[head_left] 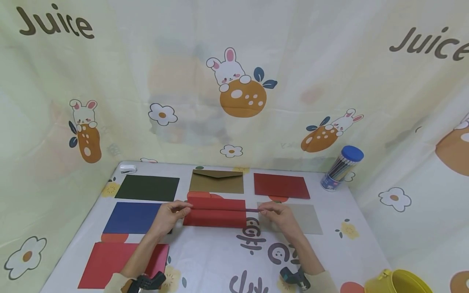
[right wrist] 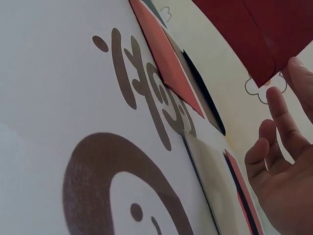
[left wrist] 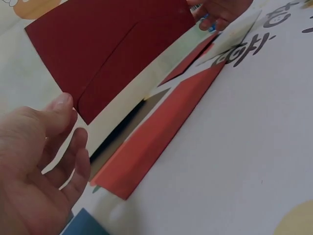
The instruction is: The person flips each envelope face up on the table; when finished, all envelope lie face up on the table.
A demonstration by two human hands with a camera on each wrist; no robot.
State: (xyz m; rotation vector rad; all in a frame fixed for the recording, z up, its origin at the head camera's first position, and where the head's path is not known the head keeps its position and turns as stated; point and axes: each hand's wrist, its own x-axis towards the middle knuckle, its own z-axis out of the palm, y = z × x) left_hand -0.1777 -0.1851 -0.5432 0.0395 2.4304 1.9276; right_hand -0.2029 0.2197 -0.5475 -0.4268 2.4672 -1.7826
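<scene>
Between both hands a dark red envelope is held up, seen edge-on as a thin strip in the head view. My left hand pinches one lower corner of it between thumb and fingers. At the opposite end, the thumb and forefinger of my right hand grip the other lower corner. A flap line crosses the envelope's face in both wrist views. Below it, a brighter red envelope lies flat on the white patterned table cover.
Around it lie envelopes: dark green, gold, deep red, blue, pale grey and pinkish red. A white stapler, pencil tub and yellow bucket stand near the edges.
</scene>
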